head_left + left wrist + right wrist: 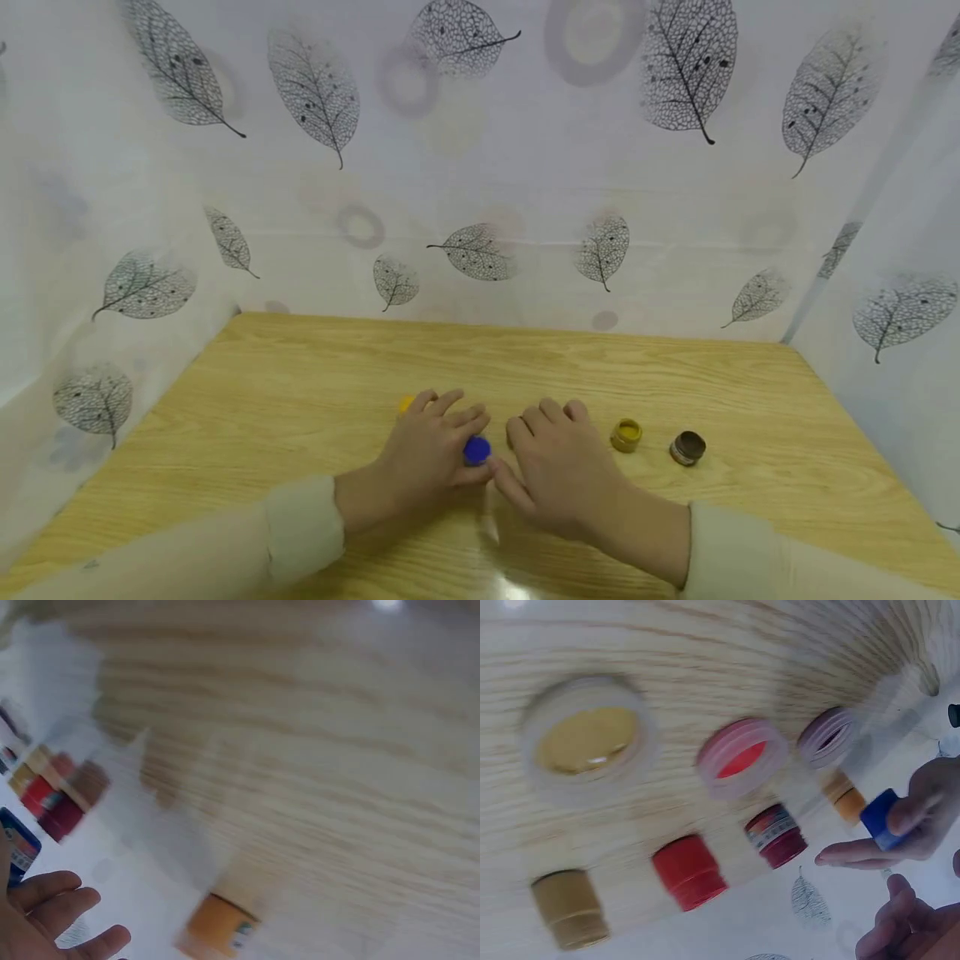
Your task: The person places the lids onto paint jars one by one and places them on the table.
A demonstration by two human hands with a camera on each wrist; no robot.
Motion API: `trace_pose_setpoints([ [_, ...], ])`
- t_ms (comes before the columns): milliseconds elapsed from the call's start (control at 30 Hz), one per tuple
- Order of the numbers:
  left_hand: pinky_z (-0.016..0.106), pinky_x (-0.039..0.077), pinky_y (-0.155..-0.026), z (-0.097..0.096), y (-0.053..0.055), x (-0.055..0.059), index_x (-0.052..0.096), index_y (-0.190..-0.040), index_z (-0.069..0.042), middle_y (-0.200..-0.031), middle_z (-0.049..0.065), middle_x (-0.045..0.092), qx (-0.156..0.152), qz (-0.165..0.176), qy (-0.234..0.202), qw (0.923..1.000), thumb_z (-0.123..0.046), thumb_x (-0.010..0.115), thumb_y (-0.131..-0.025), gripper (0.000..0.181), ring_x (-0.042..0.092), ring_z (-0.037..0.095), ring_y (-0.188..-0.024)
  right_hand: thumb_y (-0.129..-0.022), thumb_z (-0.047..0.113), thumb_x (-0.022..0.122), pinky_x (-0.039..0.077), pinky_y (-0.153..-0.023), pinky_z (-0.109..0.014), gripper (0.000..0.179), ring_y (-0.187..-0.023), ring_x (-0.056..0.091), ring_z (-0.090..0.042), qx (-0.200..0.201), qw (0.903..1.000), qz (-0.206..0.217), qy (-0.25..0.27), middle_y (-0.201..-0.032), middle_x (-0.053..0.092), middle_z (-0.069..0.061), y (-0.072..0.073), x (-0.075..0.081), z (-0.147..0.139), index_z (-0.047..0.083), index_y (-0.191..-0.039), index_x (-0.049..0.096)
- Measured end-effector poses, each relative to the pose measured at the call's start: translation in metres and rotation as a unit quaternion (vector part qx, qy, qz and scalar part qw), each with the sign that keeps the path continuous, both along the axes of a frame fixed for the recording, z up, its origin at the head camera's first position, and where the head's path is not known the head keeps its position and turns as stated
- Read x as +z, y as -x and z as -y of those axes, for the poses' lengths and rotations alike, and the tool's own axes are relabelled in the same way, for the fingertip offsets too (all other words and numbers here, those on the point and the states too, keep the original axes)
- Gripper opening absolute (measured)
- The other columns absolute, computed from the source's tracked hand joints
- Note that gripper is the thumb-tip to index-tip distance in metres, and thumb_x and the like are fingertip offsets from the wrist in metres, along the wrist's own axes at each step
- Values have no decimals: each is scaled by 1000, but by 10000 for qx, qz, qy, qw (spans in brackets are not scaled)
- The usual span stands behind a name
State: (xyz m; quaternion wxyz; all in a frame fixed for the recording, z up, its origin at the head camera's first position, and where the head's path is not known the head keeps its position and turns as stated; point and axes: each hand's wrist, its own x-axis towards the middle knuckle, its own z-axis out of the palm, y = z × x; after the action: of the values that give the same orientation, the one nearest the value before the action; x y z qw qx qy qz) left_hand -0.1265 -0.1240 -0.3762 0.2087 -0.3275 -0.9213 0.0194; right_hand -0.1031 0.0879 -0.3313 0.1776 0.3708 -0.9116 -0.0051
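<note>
My left hand [423,446] pinches a small blue paint jar [477,451] between thumb and fingers. In the right wrist view the blue jar [883,819] sits between that hand's thumb [911,816] and straight fingers. My right hand [566,467] is beside it, thumb tip close to the left thumb and the other fingers loosely bent. Nothing shows in the right hand [907,926] in its own wrist view. Behind the left hand, an orange paint jar [406,404] is partly hidden; the left wrist view shows its orange side [217,926].
Right of my right hand stand a mustard-yellow jar [626,435] and a brown jar [687,448]. The right wrist view shows a red jar [688,871], a dark red jar [776,836] and several translucent ring-shaped lids [742,757] on the wooden table [337,358]. Leaf-printed cloth [480,167] surrounds the table.
</note>
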Motion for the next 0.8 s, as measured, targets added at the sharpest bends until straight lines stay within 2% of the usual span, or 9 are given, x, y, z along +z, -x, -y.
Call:
trace_pose_setpoints([
  [100, 50, 47, -104, 6, 13, -4, 70, -126, -19, -133, 0, 67, 379, 285, -14, 9989, -71, 54, -88, 67, 58, 31, -129, -95, 47, 53, 39, -71, -35, 33, -76, 50, -17, -85, 9998, 32, -154, -80, 60, 3, 1, -1, -11, 16, -90, 65],
  [200, 54, 39, -112, 9, 24, -8, 67, -130, -20, -141, 5, 61, 623, 534, 51, 9966, -72, 53, -88, 68, 49, 34, -137, -93, 46, 56, 35, -70, -34, 31, -77, 47, -17, 42, 9988, 149, -468, -79, 57, 3, -1, -5, -23, 16, -87, 63],
  [367, 58, 31, -117, 10, 38, -10, 61, -138, -20, -148, 13, 53, 698, 893, 150, 9934, -72, 48, -91, 71, 40, 37, -143, -91, 52, 60, 33, -72, -35, 34, -85, 46, -16, 464, 9943, 462, -847, -87, 58, 5, -4, -12, -40, 18, -87, 61],
  [533, 60, 29, -117, 11, 46, -13, 58, -141, -19, -151, 16, 49, 885, 1286, 145, 9876, -72, 48, -91, 73, 39, 38, -144, -87, 54, 64, 33, -76, -35, 37, -90, 45, -15, 745, 9909, 632, -928, -94, 60, 6, -3, -15, -45, 19, -96, 63],
  [667, 61, 31, -116, 13, 50, -14, 55, -144, -17, -151, 17, 48, 991, 1381, 145, 9853, -73, 46, -91, 77, 42, 38, -142, -84, 53, 66, 33, -76, -35, 39, -92, 46, -15, 782, 9903, 584, -989, -96, 61, 5, -1, -16, -45, 18, -100, 64],
  [800, 60, 27, -117, 13, 50, -13, 45, -151, -13, -155, 17, 42, 1125, 1503, 271, 9818, -77, 42, -90, 88, 38, 37, -145, -83, 53, 67, 31, -76, -34, 38, -93, 47, -15, 795, 9900, 585, -1005, -99, 62, 6, 0, -17, -45, 19, -101, 64],
])
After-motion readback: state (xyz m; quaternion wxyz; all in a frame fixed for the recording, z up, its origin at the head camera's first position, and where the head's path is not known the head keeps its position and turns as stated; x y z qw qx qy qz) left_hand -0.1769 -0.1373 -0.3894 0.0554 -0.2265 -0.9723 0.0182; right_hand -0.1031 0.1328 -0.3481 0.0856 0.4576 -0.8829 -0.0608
